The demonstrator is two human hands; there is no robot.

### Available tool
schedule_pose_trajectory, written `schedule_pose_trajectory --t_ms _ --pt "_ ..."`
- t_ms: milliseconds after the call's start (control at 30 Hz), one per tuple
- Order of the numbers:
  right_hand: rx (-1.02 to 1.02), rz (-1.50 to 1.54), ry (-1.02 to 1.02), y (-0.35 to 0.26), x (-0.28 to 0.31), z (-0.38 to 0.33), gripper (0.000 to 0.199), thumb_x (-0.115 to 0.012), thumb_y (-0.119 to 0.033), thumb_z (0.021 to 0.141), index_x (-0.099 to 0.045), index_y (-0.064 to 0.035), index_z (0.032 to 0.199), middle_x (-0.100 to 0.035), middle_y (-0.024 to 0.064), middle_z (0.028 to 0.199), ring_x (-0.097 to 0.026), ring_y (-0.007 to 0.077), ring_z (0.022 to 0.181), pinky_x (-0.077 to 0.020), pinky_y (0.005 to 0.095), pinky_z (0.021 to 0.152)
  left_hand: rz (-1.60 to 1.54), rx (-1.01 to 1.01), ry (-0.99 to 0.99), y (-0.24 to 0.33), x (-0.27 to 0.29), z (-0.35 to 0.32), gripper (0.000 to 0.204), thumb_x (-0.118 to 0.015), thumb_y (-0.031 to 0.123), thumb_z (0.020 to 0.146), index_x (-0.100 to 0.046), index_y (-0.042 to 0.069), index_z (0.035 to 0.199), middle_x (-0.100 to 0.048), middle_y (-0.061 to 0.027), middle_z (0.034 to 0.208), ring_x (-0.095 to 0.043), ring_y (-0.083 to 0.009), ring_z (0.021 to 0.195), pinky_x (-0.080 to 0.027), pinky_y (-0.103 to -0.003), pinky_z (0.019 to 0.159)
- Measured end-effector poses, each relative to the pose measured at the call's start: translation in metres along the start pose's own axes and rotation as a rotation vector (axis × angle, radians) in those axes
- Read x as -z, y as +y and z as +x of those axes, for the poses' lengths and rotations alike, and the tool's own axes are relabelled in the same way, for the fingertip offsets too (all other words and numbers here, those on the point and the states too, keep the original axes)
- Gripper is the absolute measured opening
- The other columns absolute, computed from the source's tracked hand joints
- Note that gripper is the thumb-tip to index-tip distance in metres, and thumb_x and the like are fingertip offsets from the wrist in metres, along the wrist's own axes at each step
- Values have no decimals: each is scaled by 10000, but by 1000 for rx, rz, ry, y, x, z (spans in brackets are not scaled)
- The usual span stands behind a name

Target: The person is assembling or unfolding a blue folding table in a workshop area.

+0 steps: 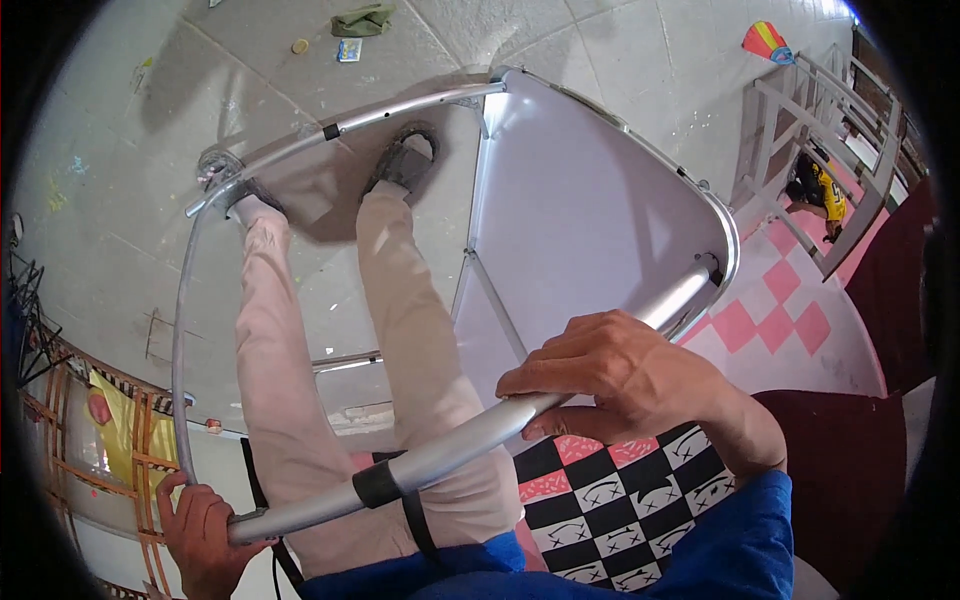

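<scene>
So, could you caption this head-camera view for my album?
Left hand and right hand on a curved silver tube whose right end meets a pale, metal-edged panel.

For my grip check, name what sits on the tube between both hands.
A black band wraps the silver tube there, in the head view.

No legible text in frame. Small blue-and-white packet (349, 50) on the floor (560, 45), top, left of centre: any print too small. Yellow shirt (833, 197), upper right, has a dark mark, too small to make out.
</scene>
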State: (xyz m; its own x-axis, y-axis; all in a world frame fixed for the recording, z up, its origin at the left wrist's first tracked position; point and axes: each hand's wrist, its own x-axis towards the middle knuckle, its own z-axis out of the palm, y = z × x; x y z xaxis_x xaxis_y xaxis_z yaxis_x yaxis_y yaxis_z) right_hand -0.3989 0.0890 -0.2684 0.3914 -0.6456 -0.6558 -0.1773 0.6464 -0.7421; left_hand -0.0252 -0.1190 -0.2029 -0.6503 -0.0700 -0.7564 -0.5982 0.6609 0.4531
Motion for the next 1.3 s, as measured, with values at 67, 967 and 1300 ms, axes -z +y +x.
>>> schedule_pose_trajectory --t_ms 67,967,1300 --pt "-13 34 -39 -1 -1 1 339 -652 -256 837 -621 -13 1072 -677 149 933 -646 332 826 -489 416 711 26 -3 10 -1 1 2 585 -811 313 348 -485 33 745 -498 -117 759 -540 -310 795 -375 -547 947" --pt "-33 121 36 -24 -16 21 456 -710 -217 788 -594 -44 1193 -690 151 874 -668 324 718 -528 382 620 38 -95 60 7 10 19 517 -711 523 689 -493 55 663 -458 -67 653 -508 -251 660 -420 -501 831" --pt "59 32 94 -47 -35 38 310 -737 -206 778 -693 -45 1040 -707 125 869 -688 238 660 -535 325 569 78 -146 71 5 18 17 498 -713 519 748 -486 83 668 -472 -53 635 -523 -196 638 -429 -418 810"
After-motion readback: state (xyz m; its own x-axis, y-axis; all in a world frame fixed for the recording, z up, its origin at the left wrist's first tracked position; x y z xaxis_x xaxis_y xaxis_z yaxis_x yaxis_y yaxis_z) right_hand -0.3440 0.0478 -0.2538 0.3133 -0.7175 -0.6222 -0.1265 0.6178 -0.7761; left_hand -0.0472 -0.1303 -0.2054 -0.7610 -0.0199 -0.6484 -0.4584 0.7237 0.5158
